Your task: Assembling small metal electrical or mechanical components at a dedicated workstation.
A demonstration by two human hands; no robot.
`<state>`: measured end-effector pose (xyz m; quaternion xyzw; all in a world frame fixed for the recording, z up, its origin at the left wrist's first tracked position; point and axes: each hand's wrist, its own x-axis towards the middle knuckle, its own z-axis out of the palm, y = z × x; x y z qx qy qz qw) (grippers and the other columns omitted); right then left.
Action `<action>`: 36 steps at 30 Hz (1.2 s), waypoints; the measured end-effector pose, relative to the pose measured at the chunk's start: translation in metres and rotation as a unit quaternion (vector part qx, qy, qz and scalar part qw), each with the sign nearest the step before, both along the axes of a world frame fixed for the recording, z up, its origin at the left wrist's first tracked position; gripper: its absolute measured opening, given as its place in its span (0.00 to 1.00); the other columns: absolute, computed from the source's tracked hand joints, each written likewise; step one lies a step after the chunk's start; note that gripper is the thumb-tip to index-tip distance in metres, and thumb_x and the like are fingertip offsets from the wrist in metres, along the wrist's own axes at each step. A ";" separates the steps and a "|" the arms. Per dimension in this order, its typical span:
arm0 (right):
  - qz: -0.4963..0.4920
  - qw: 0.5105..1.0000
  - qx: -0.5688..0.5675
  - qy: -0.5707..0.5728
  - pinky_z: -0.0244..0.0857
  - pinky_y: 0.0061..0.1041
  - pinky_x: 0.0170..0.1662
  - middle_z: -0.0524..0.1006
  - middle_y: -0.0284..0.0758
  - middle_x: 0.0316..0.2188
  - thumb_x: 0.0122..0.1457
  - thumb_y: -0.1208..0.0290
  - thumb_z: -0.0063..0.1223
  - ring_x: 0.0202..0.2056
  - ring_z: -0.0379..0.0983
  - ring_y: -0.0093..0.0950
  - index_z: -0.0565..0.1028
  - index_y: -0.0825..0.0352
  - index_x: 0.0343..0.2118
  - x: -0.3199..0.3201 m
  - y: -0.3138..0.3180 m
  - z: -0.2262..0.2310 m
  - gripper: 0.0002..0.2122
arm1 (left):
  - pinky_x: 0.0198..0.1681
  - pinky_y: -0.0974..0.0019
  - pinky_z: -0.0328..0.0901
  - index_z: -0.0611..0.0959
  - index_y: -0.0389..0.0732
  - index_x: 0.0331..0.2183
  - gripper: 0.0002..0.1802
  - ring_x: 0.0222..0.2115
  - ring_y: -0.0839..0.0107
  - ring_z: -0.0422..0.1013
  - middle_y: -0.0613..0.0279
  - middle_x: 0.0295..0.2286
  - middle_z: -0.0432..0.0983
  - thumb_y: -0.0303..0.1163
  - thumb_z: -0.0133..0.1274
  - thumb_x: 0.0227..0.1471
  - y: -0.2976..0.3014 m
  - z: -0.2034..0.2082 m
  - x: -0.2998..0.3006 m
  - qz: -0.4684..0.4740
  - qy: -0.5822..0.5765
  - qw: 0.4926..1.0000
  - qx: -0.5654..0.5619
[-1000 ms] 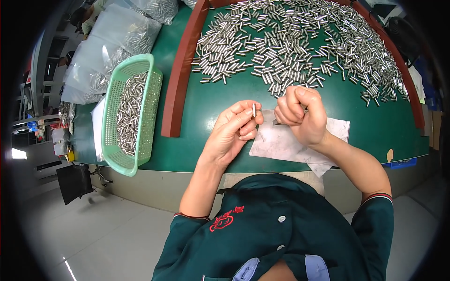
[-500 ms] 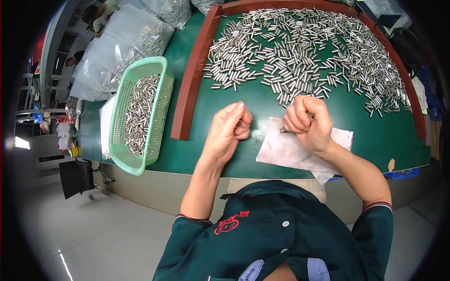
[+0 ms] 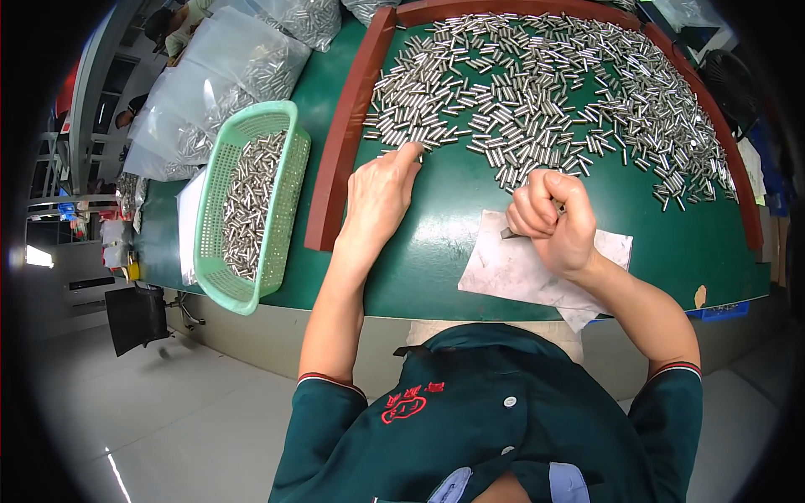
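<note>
Many short, shiny metal pins (image 3: 520, 109) lie scattered over the green tabletop. My left hand (image 3: 379, 191) is at their near left edge, back upward, index finger and thumb drawn together among the closest pins. Whatever its fingertips pinch is hidden. My right hand (image 3: 553, 216) is curled into a fist above a stained white cloth (image 3: 503, 272). From beneath its curled fingers juts the end of a small dark grey piece (image 3: 508, 233); the rest of it is covered by the hand.
Reddish-brown wooden rails (image 3: 334, 184) border the pins on the left, back and right. A green plastic basket (image 3: 289, 189) filled with pins stands left of them. Clear bags (image 3: 243, 54) of pins lie behind it. A black chair (image 3: 134, 318) is on the floor at left.
My left hand has moved forward and left to the edge of the pins, turning its back upward. The right fist has stayed almost where it was.
</note>
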<state>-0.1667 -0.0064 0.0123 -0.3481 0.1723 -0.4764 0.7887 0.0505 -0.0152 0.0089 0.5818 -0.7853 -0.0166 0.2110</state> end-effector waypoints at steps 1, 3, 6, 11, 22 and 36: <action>0.000 1.000 0.000 0.000 0.39 0.19 0.16 0.51 0.27 0.06 0.54 0.66 0.31 0.10 0.42 0.17 0.53 0.63 0.10 0.000 0.000 0.000 0.17 | 0.21 0.58 0.60 0.73 0.42 0.31 0.07 0.20 0.55 0.67 0.54 0.20 0.70 0.27 0.48 0.44 0.000 0.001 0.000 0.000 0.000 1.000 0.001; 0.002 1.000 -0.001 -0.001 0.39 0.19 0.16 0.51 0.27 0.06 0.54 0.66 0.31 0.10 0.42 0.17 0.53 0.63 0.10 0.000 0.000 0.001 0.17 | 0.22 0.58 0.60 0.73 0.42 0.30 0.06 0.20 0.55 0.67 0.54 0.20 0.70 0.27 0.48 0.44 -0.001 0.001 0.000 -0.012 -0.014 1.000 -0.009; 0.003 1.000 -0.002 -0.004 0.39 0.18 0.16 0.51 0.27 0.06 0.54 0.66 0.31 0.10 0.42 0.17 0.53 0.63 0.10 0.001 0.002 -0.001 0.17 | 0.22 0.58 0.60 0.73 0.40 0.28 0.05 0.20 0.55 0.67 0.53 0.19 0.70 0.27 0.48 0.44 -0.005 -0.004 0.001 -0.033 0.010 0.999 -0.034; -0.001 1.000 0.005 -0.017 0.39 0.18 0.15 0.51 0.27 0.06 0.55 0.67 0.30 0.10 0.42 0.17 0.53 0.63 0.10 0.001 0.001 -0.002 0.17 | 0.22 0.61 0.61 0.72 0.36 0.25 0.05 0.20 0.55 0.68 0.51 0.19 0.71 0.27 0.49 0.44 0.012 0.006 -0.013 -0.020 0.070 0.995 0.062; -0.007 0.999 0.018 -0.038 0.39 0.18 0.16 0.51 0.25 0.06 0.55 0.65 0.29 0.10 0.41 0.16 0.53 0.61 0.10 -0.002 -0.001 -0.005 0.17 | 0.20 0.66 0.60 0.71 0.35 0.24 0.06 0.15 0.61 0.66 0.56 0.15 0.68 0.23 0.52 0.41 0.064 0.001 -0.063 -0.056 0.171 0.979 0.096; 0.007 1.000 0.003 -0.026 0.40 0.19 0.17 0.50 0.24 0.06 0.55 0.63 0.26 0.10 0.40 0.17 0.53 0.60 0.10 -0.001 0.003 -0.007 0.17 | 0.20 0.61 0.60 0.70 0.36 0.23 0.05 0.18 0.56 0.67 0.54 0.17 0.69 0.23 0.50 0.42 0.070 -0.004 -0.067 -0.043 0.165 0.981 0.093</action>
